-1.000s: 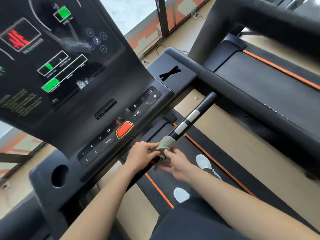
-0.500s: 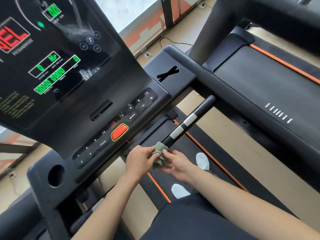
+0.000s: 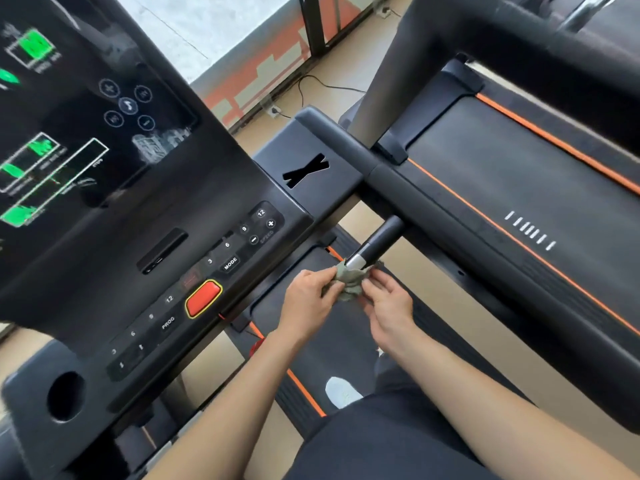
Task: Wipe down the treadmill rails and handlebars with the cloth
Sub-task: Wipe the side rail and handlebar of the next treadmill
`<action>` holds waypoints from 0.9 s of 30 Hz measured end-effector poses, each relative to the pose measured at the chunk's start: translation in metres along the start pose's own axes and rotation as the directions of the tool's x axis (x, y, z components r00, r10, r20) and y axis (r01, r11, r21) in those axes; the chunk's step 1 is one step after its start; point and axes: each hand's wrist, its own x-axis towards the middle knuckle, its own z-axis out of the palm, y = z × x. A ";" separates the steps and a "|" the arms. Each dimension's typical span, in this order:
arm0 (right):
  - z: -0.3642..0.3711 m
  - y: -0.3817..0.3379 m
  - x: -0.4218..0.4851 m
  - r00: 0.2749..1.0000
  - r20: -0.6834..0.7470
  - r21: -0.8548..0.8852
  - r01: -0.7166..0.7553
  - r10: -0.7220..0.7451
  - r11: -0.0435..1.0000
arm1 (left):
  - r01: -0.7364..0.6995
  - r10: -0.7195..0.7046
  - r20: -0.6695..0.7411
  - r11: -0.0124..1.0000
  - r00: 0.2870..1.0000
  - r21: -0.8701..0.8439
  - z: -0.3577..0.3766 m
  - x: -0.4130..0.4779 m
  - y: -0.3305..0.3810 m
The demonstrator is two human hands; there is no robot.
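Display (image 3: 69,133) motion-blurred, green readouts unreadable, cut off by left and top edges. Cloth (image 3: 349,282) bunched over the handlebar (image 3: 379,240), hiding the bar from the silver band down to its near end. Left hand (image 3: 306,299) fingertips buried in the cloth; right hand (image 3: 389,308) fingertips partly behind it. White shoe (image 3: 341,393) half covered by dark garment (image 3: 398,445). Neighbouring treadmill deck (image 3: 485,188) runs off the right edge. Top-right rail (image 3: 536,36) smeared, cropped at the top edge. Icons on lowest console buttons (image 3: 128,351) too small to read.
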 end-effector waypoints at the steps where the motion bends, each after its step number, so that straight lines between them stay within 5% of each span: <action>1: -0.001 -0.009 0.004 0.999 -0.012 -0.003 0.040 -0.040 0.999 | -0.020 0.021 0.013 0.999 1.000 -0.029 0.003 0.010 0.005; 7: -0.007 -0.041 0.024 0.978 0.010 -0.071 0.207 -0.206 0.976 | -0.128 0.136 0.069 0.986 0.988 -0.108 0.013 0.060 0.038; 14: -0.008 -0.035 0.034 0.947 0.031 -0.313 0.312 -0.319 0.897 | -0.051 0.063 0.075 0.987 0.995 -0.151 0.024 0.106 0.073; 17: -0.010 -0.031 0.026 0.866 0.122 -0.614 0.450 -0.485 0.648 | -0.033 0.057 0.116 0.980 0.992 -0.194 0.020 0.117 0.074; 21: -0.013 -0.032 0.023 0.717 0.286 -0.775 0.563 -0.636 0.287 | -0.016 0.041 0.144 0.986 0.989 -0.165 0.013 0.111 0.045; 27: -0.017 -0.060 0.037 0.520 0.692 -0.719 0.566 -0.502 -0.404 | 0.065 -0.048 0.125 0.989 0.991 -0.134 -0.006 0.073 0.011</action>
